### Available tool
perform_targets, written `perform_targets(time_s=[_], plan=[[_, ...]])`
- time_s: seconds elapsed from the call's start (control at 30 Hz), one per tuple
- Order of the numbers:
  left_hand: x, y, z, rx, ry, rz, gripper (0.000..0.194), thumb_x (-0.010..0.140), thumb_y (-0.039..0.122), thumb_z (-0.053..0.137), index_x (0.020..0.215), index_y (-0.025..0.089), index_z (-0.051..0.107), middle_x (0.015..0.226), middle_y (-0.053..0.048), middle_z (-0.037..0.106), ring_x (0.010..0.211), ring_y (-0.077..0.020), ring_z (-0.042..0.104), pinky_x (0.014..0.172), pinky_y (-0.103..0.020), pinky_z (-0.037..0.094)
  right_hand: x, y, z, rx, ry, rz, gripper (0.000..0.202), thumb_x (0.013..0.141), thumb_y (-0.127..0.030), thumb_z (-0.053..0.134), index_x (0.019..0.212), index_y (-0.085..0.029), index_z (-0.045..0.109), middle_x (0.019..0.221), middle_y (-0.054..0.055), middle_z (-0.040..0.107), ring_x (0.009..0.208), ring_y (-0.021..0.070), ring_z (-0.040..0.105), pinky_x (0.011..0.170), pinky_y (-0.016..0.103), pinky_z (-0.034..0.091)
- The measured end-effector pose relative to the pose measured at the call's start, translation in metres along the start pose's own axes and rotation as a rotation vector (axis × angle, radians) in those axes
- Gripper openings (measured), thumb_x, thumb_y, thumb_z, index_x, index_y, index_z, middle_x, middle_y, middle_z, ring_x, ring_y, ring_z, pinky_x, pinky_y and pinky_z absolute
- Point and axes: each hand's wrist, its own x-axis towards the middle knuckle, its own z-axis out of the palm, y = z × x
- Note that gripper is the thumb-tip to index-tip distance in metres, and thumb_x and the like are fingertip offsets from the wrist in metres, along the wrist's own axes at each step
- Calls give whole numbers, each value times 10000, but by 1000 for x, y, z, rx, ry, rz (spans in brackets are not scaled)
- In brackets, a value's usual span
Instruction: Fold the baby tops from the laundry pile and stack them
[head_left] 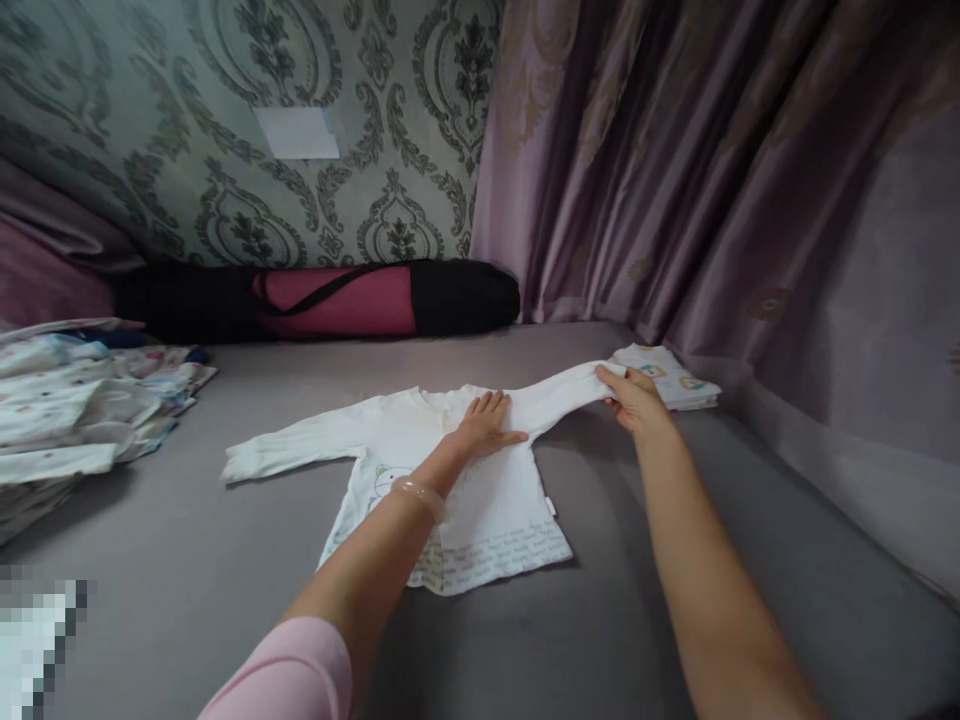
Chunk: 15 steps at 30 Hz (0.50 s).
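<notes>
A small white long-sleeved shirt (487,500) lies spread on the grey sheet (225,590), with a bear drawing on its front and printed lines of text near the hem. My left hand (485,425) rests flat on the upper chest of the shirt, fingers spread. My right hand (630,395) pinches the cuff of the sleeve on the right and holds it stretched out, slightly raised. The other sleeve lies extended to the left. My left forearm covers part of the bear drawing and the lower left of the shirt.
Piled clothes (67,410) lie at the left. Folded patterned cloth (675,380) sits at the right, just behind my right hand. A long black and pink bag (337,300) lies along the patterned wall. Purple curtains (675,180) hang at the right.
</notes>
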Motion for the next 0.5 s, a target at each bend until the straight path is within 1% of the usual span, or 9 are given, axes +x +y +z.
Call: perform_targets(time_s=[0.1,0.23,0.37,0.43,0.5], plan=[[4,1,-5,14,-25,-8,942,799,737,435,1500,158,190,1580,-158,179,1441,-358,157,1131,-499,192,-13,-13,19,47,-19,-10,125,713,-164,701,752,-159,582,592,-42,600,442,60,510,327,129,297],[13,2,-17,49,-70,-28,1000,693,775,534,1480,220,265,1566,-150,218,1387,-422,224,1086,-563,221,-35,-22,52,139,-82,-2,98,704,-147,676,764,-151,599,558,-42,594,417,64,499,289,132,266],[20,2,-25,78,-72,-27,1026,618,796,584,1442,228,360,1514,-170,300,1354,-433,259,1071,-572,234,-57,-18,88,174,-164,37,65,738,-148,644,783,-150,597,564,-42,596,413,68,507,281,136,289],[21,0,-25,78,-56,-11,977,603,789,605,1394,239,439,1479,-164,351,1333,-431,290,1068,-568,248,-64,-12,102,155,-182,67,65,750,-156,638,793,-153,588,572,-41,598,419,75,518,285,141,312],[20,-4,-23,35,-31,14,915,605,754,644,1358,261,485,1461,-148,377,1316,-425,323,1063,-561,275,-67,-6,112,114,-168,76,75,760,-173,637,803,-157,578,580,-41,598,433,83,533,292,145,336]])
